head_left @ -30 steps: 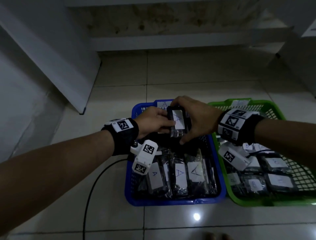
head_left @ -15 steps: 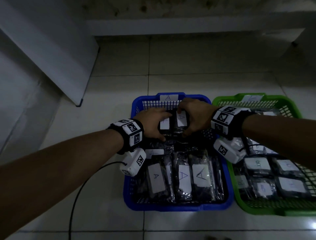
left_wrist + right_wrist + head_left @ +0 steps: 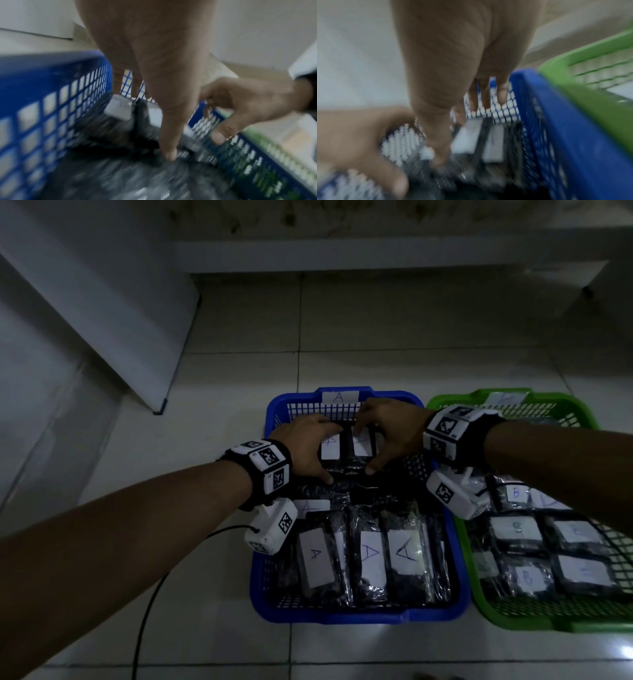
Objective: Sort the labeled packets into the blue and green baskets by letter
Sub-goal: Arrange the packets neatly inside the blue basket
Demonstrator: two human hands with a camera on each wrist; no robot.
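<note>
The blue basket, tagged A, holds several black packets with white A labels. At its far end two A packets lie side by side. My left hand spans the left packet, fingers at its far end and thumb on its near end. My right hand spans the right packet the same way. The left wrist view shows my left thumb pressed on the wrapper. The right wrist view is blurred. The green basket beside it holds several B packets.
Both baskets stand touching on a pale tiled floor. A black cable runs along the floor under my left forearm. A white slanted panel stands at the left, and a low step crosses the back.
A second ago both hands held one A packet above the blue basket. They have lowered it to the basket's far end beside another A packet, and each hand has since stayed on one packet.
</note>
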